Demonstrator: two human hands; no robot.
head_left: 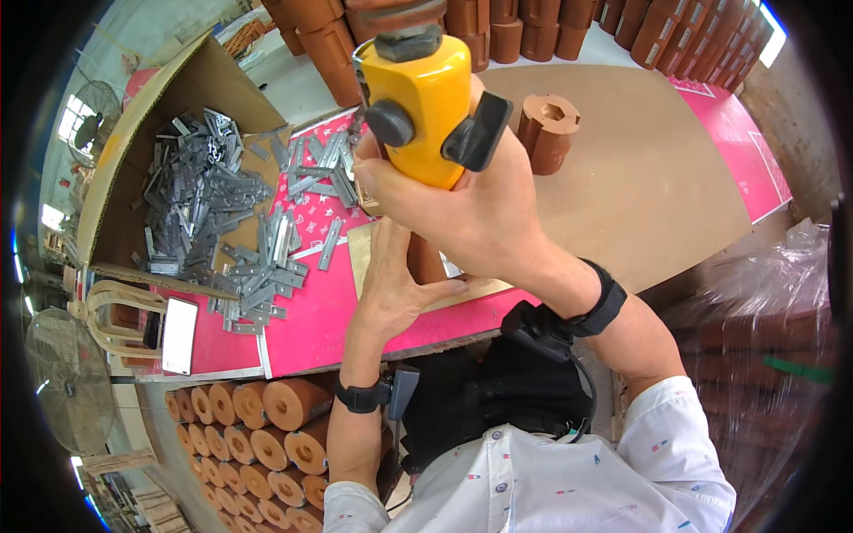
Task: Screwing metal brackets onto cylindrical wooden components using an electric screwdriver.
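Observation:
My right hand (487,211) is wrapped round a yellow power tool (425,89) with black knobs, raised over the table; its exact kind is not clear. Below it, my left hand (389,282) grips a reddish-brown cylinder (425,259) at the table's near side, its thumb and fingers around the piece. The tool and right hand hide most of that cylinder, and a small bright metal part (451,266) shows beside it. To the right, another brown cylinder (548,138) stands upright, with a hexagonal recess in its top.
A tipped cardboard box (111,209) spills grey metal strips (200,191) onto the pink table cover (306,333). A phone (180,336) leans at the left edge. Brown cylinders (524,35) line the back; several more (284,404) are stacked below. Plastic-wrapped goods (755,346) stand right.

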